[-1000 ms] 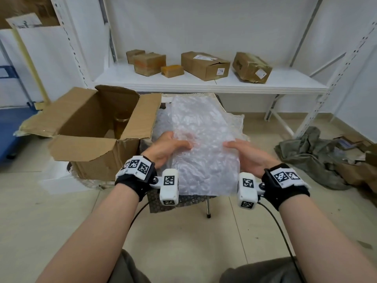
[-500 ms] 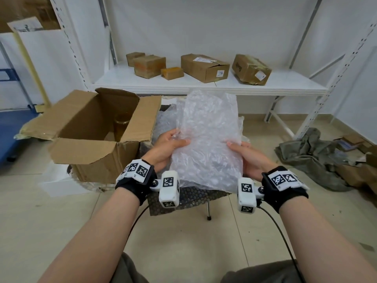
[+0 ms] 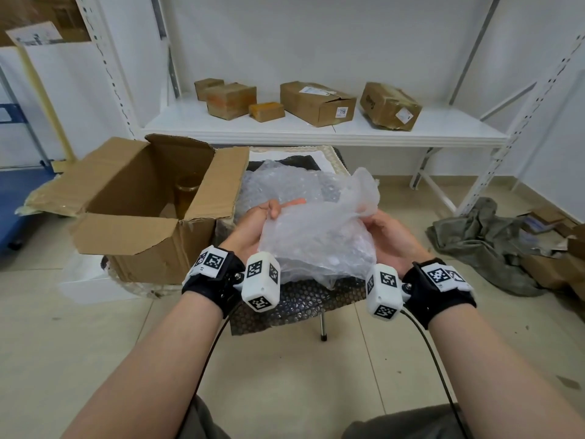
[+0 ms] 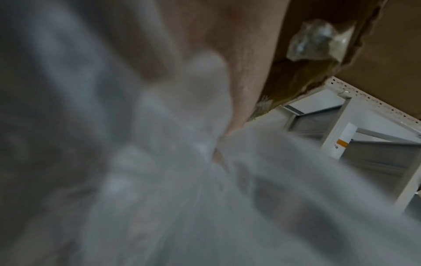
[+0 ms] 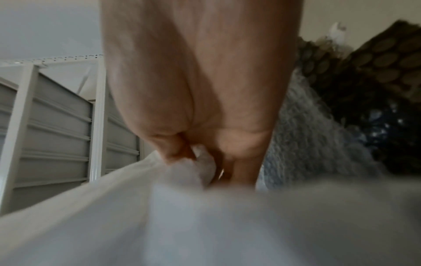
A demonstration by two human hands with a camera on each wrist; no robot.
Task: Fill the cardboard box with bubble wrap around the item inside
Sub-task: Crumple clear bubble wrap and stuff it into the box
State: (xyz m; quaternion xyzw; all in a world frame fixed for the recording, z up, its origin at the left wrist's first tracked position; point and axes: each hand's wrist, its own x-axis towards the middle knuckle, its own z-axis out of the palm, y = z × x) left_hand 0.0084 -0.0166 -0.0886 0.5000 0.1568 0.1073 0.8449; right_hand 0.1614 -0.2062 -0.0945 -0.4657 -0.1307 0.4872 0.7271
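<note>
The left hand [image 3: 250, 229] and right hand [image 3: 387, 239] each grip one side of a crumpled sheet of clear bubble wrap [image 3: 316, 239], held between them above a small bench [image 3: 300, 307] covered in dark bubble sheeting. The left grip has its thumb curled over the near edge and fingers beneath, one fingertip poking out behind the sheet. The right wrist view alone shows the right thumb and fingers pinching a fold of the wrap [image 5: 200, 162]; from the head view that pinch is hidden by the plastic. The left wrist view is mostly blurred wrap [image 4: 159, 162] against the palm, with a corner of cardboard beyond.

To the left of the hands the cardboard box [image 3: 142, 229] stands open, flaps spread, and an amber jar [image 3: 186, 198] stands upright inside near its far right corner. More clear bubble wrap [image 3: 285, 182] lies heaped on the bench behind the held sheet. Several small cardboard parcels [image 3: 316, 103] sit on the white shelf [image 3: 443, 134] beyond.
</note>
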